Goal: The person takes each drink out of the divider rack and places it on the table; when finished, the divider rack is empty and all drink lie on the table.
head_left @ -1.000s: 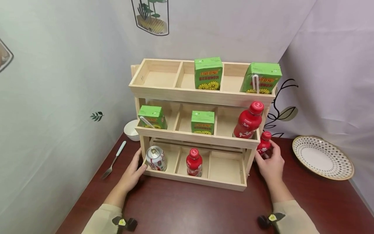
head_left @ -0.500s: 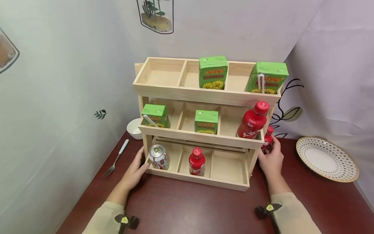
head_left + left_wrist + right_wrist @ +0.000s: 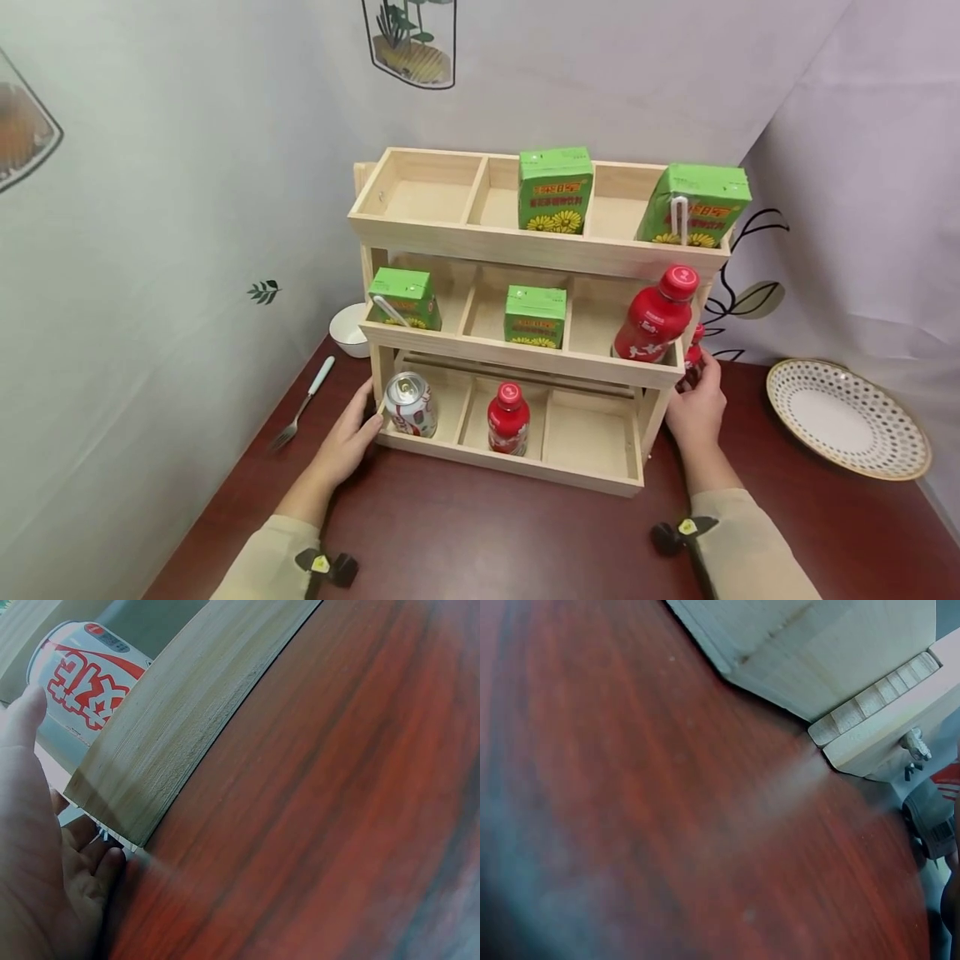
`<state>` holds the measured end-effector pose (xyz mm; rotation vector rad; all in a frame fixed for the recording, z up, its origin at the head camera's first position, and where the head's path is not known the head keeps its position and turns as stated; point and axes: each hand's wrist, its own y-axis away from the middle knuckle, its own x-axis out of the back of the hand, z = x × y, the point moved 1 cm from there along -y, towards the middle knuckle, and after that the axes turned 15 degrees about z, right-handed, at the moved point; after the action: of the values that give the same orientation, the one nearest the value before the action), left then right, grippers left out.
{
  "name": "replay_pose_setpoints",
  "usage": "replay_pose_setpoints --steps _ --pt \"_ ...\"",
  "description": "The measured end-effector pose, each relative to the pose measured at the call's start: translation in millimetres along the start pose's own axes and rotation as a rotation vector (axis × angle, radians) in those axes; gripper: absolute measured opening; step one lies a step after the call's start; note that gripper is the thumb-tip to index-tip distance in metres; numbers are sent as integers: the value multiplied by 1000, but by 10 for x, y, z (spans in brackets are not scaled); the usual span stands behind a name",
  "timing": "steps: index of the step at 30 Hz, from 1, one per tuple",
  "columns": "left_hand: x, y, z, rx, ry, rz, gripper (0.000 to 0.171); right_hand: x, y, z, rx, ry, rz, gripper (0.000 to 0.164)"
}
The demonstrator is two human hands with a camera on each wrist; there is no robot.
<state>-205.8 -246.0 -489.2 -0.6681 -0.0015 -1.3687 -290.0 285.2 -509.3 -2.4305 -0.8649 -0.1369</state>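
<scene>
Right of the pale wooden three-tier rack (image 3: 540, 244), a red-capped red bottle (image 3: 693, 353) is held cap-up in the grip of the right hand (image 3: 697, 410), the rack's opposite side by the left hand (image 3: 350, 435).

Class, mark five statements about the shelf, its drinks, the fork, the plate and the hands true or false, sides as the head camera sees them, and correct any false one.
1. The can stands in the bottom tier's left compartment. True.
2. The left hand holds the fork. False: it grips the lower left end of the shelf; the fork lies apart.
3. Two green cartons stand in the top tier. True.
4. The plate is left of the shelf. False: it is on the right.
5. The right hand holds a red bottle. True.
</scene>
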Motion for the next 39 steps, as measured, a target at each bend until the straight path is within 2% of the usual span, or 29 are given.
replay_pose_setpoints --steps 5,7,16,24,28,31,34,37,39 --pt "-27 -1 -256 23 -27 19 59 -17 -15 0 22 46 -20 71" --pt "-32 -2 -292 19 -28 23 58 -12 -15 0 26 68 -21 69" --pt "-47 3 -290 19 -21 29 57 -7 -21 46 54 160 -60 54" --pt "-53 8 -295 13 -22 24 61 27 1 55 58 193 -107 44" --pt "-43 21 -302 1 -35 22 67 35 13 82 53 213 -136 43" --pt "-52 17 -309 1 -35 26 67 50 6 100 45 221 -152 49" --pt "-59 19 -315 0 -22 32 63 51 5 105 1 164 -148 55" --pt "-66 18 -320 -7 -7 39 60 54 20 89 -105 33 -90 52" --pt "-69 9 -312 -11 4 44 59 87 44 21 -191 -98 -28 49"
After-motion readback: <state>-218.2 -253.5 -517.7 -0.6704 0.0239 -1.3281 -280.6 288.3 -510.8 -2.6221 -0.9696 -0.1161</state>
